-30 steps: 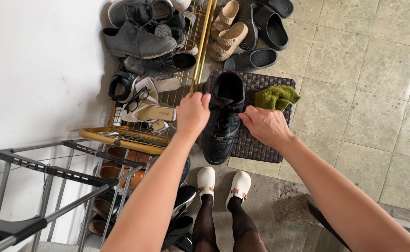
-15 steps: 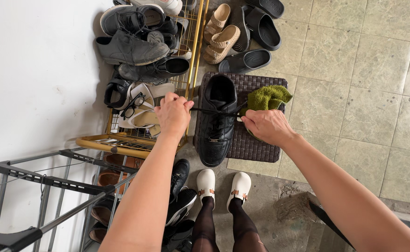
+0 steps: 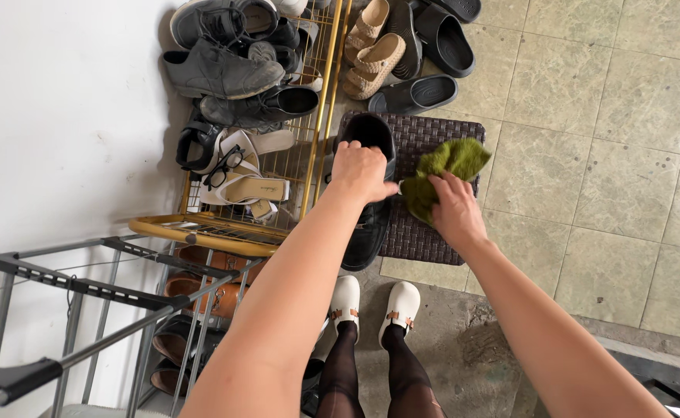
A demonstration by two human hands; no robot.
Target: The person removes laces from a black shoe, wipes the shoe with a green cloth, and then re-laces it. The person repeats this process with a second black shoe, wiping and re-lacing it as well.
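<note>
Down nearest, a pair of white clogs stands on the grey floor, the person's legs in dark tights above them. To one side a grey metal drying rack crosses the corner, and brown shoes sit beneath a gold wire shoe rack.

Further out, both arms reach forward over a dark woven mat. The left hand is clamped over the top of a black shoe — fingers curled round its upper, holding it above the mat's left edge, beside the gold rack. The right hand is just beside it, fingers closed on the lower end of a green cloth, which bunches up over the mat and nearly touches the shoe.

On the rack lie white strappy sandals and grey lace-up shoes. Beyond the mat, on the pale floor tiles, sit tan sandals and black slides.
</note>
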